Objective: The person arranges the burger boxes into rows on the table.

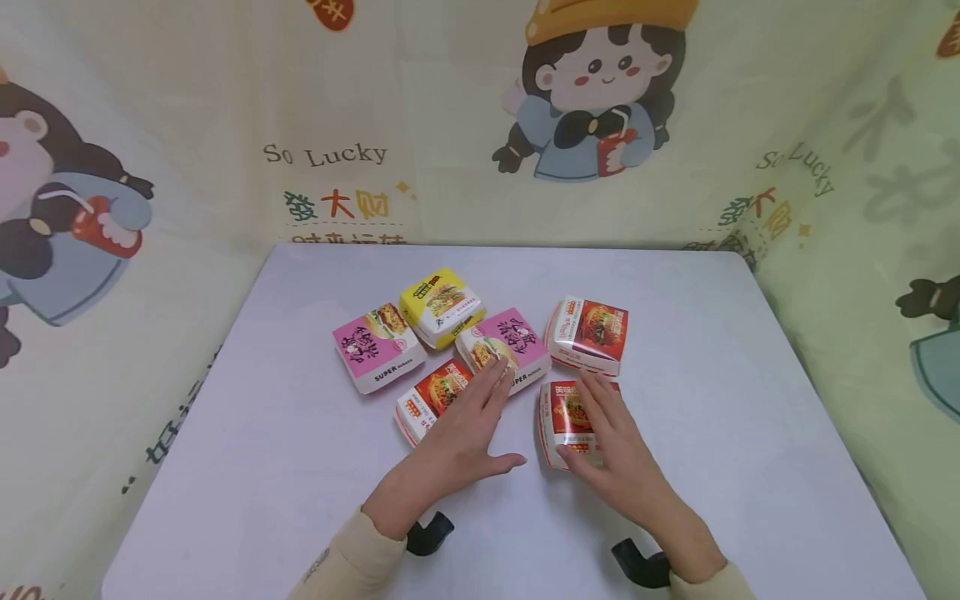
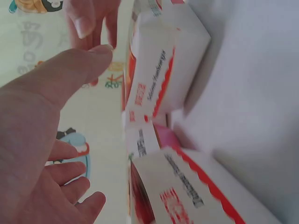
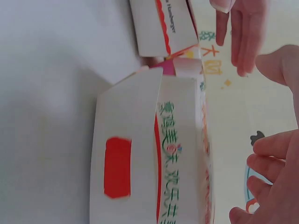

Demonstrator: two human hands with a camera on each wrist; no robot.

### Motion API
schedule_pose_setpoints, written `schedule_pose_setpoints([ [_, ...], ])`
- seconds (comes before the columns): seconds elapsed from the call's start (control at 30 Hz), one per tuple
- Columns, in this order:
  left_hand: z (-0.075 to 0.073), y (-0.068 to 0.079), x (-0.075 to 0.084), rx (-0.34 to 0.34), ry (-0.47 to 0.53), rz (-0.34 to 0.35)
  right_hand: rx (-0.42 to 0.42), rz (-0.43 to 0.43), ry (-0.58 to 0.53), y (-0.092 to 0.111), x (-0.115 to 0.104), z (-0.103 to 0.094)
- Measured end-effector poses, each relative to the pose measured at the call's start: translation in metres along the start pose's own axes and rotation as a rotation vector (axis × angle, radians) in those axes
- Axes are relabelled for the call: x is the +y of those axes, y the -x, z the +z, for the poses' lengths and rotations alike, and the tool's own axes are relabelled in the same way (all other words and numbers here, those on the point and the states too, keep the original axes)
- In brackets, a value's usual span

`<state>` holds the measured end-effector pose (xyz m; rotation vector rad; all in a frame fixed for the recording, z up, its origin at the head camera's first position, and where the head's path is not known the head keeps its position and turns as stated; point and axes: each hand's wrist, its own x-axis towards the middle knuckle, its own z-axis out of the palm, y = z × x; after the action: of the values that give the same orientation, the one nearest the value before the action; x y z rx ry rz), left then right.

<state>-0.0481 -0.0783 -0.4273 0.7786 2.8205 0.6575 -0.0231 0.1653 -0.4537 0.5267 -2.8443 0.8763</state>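
Note:
My left hand, fingers straight and thumb spread, is above a red-and-white burger box and the lower edge of a pink burger box. In the left wrist view its fingers stand over the boxes' tops, holding nothing. My right hand reaches with extended fingers over the near right red-and-white burger box, covering part of its lid. The right wrist view shows this box's white side with a red patch and green lettering, and the fingers beyond its top edge.
A third red-and-white burger box stands behind the right one. To the left are a yellow burger box and another pink one. All rest on a white table. A printed cloth hangs behind the table.

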Motion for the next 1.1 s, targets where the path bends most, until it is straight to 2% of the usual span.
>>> schedule_pose_setpoints([
  [0.2, -0.008, 0.011, -0.013, 0.001, 0.006, -0.019, -0.018, 0.019, -0.017, -0.004, -0.010, 0.000],
  [0.37, -0.012, 0.017, -0.024, 0.019, -0.046, -0.019, -0.043, 0.027, -0.029, -0.007, -0.015, 0.002],
  [0.6, -0.015, 0.026, -0.036, -0.026, -0.118, -0.059, -0.081, 0.037, -0.010, -0.009, -0.023, 0.007],
  [0.83, -0.017, 0.029, -0.045, -0.024, -0.171, -0.079, -0.101, 0.024, 0.034, -0.013, -0.033, 0.011],
  [1.1, -0.023, 0.037, -0.064, -0.029, -0.176, -0.095, -0.158, 0.021, 0.020, -0.016, -0.048, 0.019],
])
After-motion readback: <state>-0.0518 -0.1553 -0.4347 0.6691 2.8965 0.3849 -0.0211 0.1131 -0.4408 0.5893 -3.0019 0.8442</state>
